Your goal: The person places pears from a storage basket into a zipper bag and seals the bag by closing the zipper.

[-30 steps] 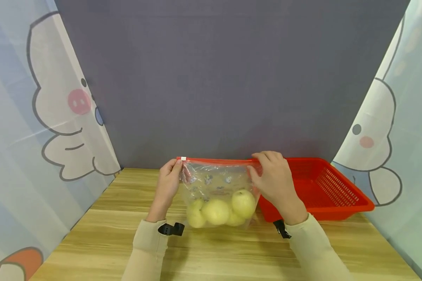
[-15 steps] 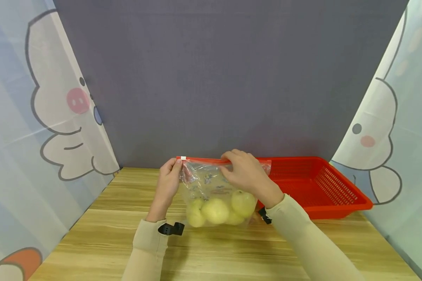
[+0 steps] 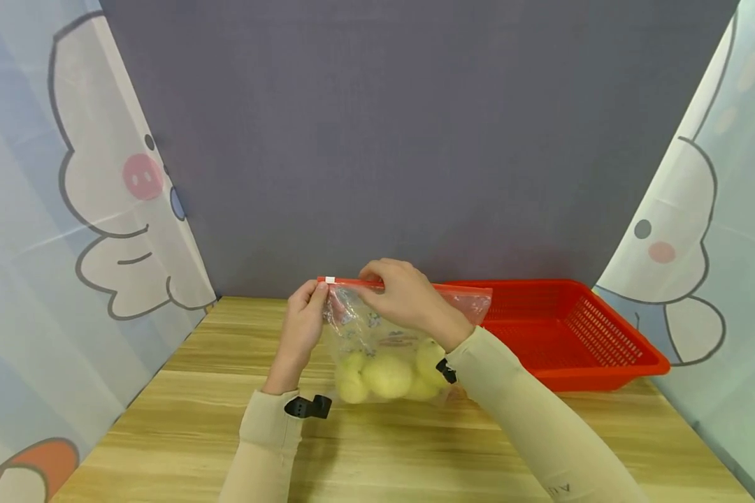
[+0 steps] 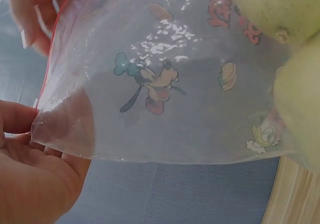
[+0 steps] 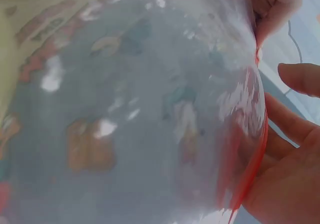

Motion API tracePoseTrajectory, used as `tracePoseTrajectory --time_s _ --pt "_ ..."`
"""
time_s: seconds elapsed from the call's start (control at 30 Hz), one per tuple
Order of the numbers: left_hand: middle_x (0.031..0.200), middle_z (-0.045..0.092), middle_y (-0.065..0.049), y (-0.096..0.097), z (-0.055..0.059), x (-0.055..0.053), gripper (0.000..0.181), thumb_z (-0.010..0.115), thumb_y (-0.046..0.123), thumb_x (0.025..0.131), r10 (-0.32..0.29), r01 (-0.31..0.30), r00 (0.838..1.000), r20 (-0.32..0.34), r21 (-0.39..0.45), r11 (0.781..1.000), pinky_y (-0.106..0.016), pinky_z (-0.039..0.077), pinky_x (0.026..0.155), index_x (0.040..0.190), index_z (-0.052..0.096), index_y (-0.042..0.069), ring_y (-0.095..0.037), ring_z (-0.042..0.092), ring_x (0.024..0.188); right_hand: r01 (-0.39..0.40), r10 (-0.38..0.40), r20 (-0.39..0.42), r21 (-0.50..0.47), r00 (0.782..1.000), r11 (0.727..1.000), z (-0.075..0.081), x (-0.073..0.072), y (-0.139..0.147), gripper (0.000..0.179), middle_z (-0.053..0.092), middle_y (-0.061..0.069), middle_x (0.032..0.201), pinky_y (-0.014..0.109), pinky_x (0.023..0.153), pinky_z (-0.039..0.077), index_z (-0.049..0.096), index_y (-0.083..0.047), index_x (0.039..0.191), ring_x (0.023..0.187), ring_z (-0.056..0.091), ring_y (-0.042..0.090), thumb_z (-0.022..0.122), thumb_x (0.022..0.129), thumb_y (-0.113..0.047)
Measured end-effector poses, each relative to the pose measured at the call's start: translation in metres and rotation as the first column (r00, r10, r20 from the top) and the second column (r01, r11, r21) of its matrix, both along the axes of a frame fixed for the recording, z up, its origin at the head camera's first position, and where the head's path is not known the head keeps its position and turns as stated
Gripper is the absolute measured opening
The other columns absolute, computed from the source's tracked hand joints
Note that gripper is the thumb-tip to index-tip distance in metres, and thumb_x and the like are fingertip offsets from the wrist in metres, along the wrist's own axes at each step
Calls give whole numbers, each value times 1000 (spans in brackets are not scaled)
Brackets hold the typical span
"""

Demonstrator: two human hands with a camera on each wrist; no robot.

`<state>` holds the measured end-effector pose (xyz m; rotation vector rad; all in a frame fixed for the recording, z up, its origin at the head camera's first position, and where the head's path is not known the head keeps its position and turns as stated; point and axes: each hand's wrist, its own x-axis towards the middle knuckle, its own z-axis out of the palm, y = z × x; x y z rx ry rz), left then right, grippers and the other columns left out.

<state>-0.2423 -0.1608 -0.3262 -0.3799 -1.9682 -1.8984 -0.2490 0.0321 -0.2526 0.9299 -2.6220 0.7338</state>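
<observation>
A clear slider zip bag [image 3: 355, 332] with cartoon prints and a red zip strip stands upright on the table, several round yellow-green fruits [image 3: 386, 377] at its bottom. At the bag's top left corner my left hand [image 3: 303, 321] pinches the plastic between thumb and fingers, right beside the white slider [image 3: 330, 280]. My right hand [image 3: 405, 297] is at the red strip, left of its middle. In the right wrist view its fingers [image 5: 290, 121] lie behind the red edge, while the thumb [image 5: 300, 79] stands apart from the plastic.
A red perforated plastic basket [image 3: 604, 374] stands on the right, partly behind the bag. The wood-grain table [image 3: 189, 426] ends at a grey backdrop [image 3: 377, 140]. Printed curtains [image 3: 12, 209] hang on both sides.
My right hand has moved left along the red strip from the bag's right corner to near its left part. The left hand stays at the slider corner.
</observation>
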Motion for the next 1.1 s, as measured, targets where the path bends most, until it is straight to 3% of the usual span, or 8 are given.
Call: tracePoseTrajectory --time_s 0.47,0.9,1.1 --pt "78 62 -9 1 2 -3 33 42 20 112 -20 20 1000 -3 15 1000 -28 56 58 97 59 -3 -17 62 65 -105 110 62 -71 992 992 4 -9 -29 22 71 2 113 36 89 56 71 -10 116 103 66 18 61 103 -25" --pt "80 60 -12 -2 2 -1 36 41 26 112 -69 69 996 -48 -7 998 -31 55 58 96 58 -1 -20 59 65 -88 91 78 -47 993 995 6 -16 -42 25 72 1 103 28 73 54 72 -8 115 83 64 11 55 105 -25" --pt "84 59 -12 -3 1 -1 35 41 24 112 -49 48 997 -52 -21 999 -28 51 57 96 59 -1 -19 56 66 -70 71 66 -17 995 997 4 -17 -46 25 71 0 96 26 65 52 72 -9 113 73 61 11 55 106 -25"
